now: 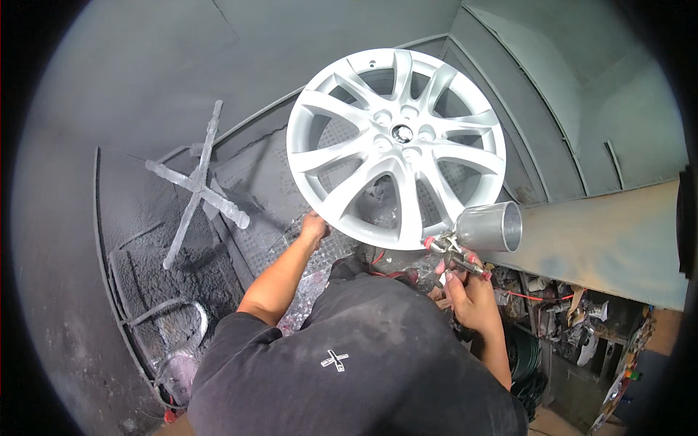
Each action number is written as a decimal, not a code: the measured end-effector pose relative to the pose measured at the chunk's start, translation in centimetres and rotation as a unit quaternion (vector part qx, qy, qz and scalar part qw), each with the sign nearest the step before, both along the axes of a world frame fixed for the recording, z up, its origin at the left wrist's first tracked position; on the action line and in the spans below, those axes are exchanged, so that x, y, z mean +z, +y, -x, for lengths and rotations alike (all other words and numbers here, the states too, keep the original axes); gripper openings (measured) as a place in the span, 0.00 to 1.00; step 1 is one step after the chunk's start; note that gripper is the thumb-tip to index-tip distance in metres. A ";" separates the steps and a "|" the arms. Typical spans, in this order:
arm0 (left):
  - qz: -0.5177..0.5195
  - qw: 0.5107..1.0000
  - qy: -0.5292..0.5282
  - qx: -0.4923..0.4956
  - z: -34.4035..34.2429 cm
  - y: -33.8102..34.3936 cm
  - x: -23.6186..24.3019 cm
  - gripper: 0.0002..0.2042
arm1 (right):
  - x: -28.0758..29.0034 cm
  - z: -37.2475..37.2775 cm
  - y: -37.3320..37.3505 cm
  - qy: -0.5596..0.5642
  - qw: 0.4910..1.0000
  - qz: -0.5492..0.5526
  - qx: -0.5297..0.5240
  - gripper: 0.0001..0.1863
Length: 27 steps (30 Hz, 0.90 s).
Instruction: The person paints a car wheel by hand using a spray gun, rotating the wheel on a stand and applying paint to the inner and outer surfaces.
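A silver-white alloy wheel rim with several spokes stands tilted in front of me inside a grey spray booth. My left hand grips its lower left edge. My right hand holds a paint spray gun with a shiny metal cup on top, just under the rim's lower right edge. My dark shirt fills the bottom of the view.
A paint-crusted cross-shaped stand leans at the left on a grated floor. Grey booth walls curve around behind. Cluttered shelves with tools and a red hose sit at the lower right, under a rusty ledge.
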<state>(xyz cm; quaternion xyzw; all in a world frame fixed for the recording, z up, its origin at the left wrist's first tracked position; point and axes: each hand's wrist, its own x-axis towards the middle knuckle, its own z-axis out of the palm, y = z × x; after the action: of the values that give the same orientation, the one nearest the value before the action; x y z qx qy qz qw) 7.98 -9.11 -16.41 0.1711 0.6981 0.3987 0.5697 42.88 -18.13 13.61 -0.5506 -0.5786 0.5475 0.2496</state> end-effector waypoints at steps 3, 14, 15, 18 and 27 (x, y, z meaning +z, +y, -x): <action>0.044 0.996 -0.073 0.028 -2.5 -3.0 -2.3 0.06 | -0.4 -0.2 0.5 0.013 0.997 -0.069 -0.029 0.19; 0.094 0.963 -0.238 -0.082 -12.3 -7.2 -2.8 0.08 | 2.9 -1.8 3.0 -0.047 0.998 -0.041 -0.004 0.07; 0.124 0.971 -0.195 -0.060 -12.7 -7.0 0.1 0.07 | 2.9 -2.3 3.0 -0.056 0.998 -0.029 -0.002 0.06; 0.107 0.968 -0.225 -0.033 -12.6 -7.7 -0.4 0.06 | 3.2 -3.4 2.9 -0.013 0.999 -0.033 -0.010 0.06; 0.066 0.966 -0.241 0.063 -14.3 -7.6 0.3 0.07 | 6.0 -3.1 3.1 -0.061 0.992 -0.085 0.069 0.10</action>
<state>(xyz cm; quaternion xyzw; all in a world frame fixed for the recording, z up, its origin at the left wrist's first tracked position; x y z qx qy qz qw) 22.31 -16.71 -16.08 -0.0121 0.5744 0.4161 0.7049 46.00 -15.03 19.63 -0.5188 -0.6737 0.4777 0.2210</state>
